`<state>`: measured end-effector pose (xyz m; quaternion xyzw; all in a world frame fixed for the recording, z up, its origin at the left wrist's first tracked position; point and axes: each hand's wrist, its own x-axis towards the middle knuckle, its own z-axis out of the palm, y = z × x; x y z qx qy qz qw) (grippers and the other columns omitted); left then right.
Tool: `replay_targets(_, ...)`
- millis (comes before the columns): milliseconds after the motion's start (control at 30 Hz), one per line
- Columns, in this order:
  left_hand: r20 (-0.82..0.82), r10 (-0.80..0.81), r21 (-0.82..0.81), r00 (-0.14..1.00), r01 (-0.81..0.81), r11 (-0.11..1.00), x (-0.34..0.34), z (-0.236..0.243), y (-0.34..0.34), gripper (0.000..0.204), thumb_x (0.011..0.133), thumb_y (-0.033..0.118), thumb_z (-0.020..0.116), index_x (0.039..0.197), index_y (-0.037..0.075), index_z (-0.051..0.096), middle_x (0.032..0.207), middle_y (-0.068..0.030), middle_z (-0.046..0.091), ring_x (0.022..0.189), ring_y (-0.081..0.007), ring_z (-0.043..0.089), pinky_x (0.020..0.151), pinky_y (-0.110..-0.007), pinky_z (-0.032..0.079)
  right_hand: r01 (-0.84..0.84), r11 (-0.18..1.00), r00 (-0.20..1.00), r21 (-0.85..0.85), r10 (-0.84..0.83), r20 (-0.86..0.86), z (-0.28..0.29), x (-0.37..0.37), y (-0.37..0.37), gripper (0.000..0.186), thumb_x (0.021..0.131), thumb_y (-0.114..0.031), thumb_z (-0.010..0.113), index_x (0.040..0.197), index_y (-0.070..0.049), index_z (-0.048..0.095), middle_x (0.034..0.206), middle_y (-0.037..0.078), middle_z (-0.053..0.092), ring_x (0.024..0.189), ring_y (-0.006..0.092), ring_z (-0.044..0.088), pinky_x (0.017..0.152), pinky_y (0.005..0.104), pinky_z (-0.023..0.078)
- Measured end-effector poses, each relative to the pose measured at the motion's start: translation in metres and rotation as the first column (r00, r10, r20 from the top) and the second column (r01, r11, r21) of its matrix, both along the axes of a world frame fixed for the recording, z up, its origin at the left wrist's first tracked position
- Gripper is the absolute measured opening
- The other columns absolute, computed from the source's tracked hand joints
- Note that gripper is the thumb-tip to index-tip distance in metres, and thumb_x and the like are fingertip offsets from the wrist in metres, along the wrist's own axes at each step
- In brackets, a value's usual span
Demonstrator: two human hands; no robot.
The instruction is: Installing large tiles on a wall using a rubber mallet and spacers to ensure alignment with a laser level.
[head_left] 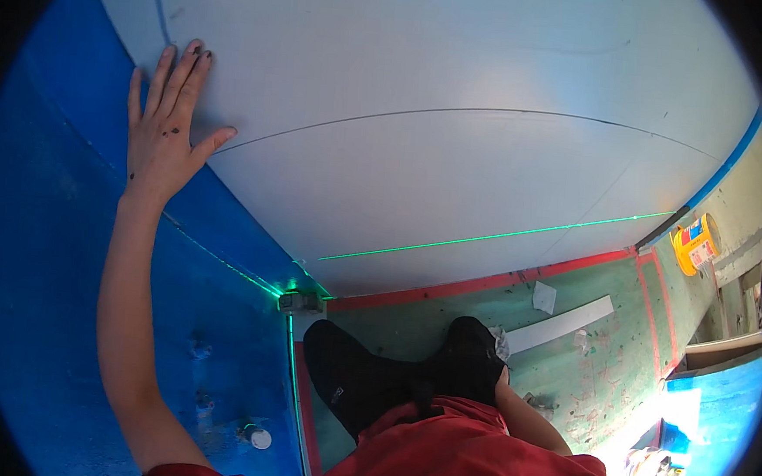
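Observation:
My left hand point(168, 129) lies flat with its fingers spread at the left edge of a white wall panel point(455, 173), where the panel meets a blue wall point(58, 244). Dark smudges mark its back and fingertips. A thin dark line point(441, 110) runs across the panel from near my left thumb. Lower down, a bright green laser line point(503, 237) crosses the panel. A small laser level point(298, 302) stands in the bottom corner. My right hand point(504, 378) is down beside my right knee, its fingers hidden behind the leg.
Red tape point(448, 289) borders the green floor point(429, 307) along the panel. A white strip point(563, 325) and a crumpled white sheet point(544, 297) lie there. A yellow bucket point(696, 244) stands at the right. A round white-ended pipe stub point(257, 438) juts from the blue wall.

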<state>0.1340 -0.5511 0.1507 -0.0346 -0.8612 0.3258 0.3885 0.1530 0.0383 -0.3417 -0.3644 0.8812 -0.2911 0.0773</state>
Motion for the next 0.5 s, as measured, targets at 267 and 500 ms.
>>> replay_targets(267, -0.033, 0.042, -0.005, 0.999, -0.042, 0.999, 0.013, 0.002, -0.038, 0.121, 0.074, 0.069, 0.079, 0.167, 0.011, 0.027, 0.174, -0.0034, 0.026, 0.162, -0.0241, 0.017, 0.131, -0.059, 0.011, 0.020, 0.999, 1.000, 0.031, -0.020, -0.020, -0.001, 0.000, -0.040, 0.032, 0.088, -0.028, 0.070, 0.115, -0.012, 0.076, 0.108, 0.015, 0.077, 0.098, 0.0305, 0.075, 0.088, 0.0464, 0.059)
replay_targets(500, -0.061, 0.045, 0.044, 0.997, -0.043, 0.998, 0.018, -0.017, -0.057, 0.130, 0.071, 0.081, 0.074, 0.168, 0.012, 0.022, 0.175, -0.0040, 0.020, 0.163, -0.0220, 0.013, 0.132, -0.060, 0.010, 0.051, 0.992, 0.998, 0.112, -0.055, 0.034, -0.011, 0.011, -0.029, 0.030, 0.089, -0.025, 0.071, 0.114, -0.011, 0.076, 0.109, 0.015, 0.078, 0.100, 0.0282, 0.076, 0.091, 0.0445, 0.059)
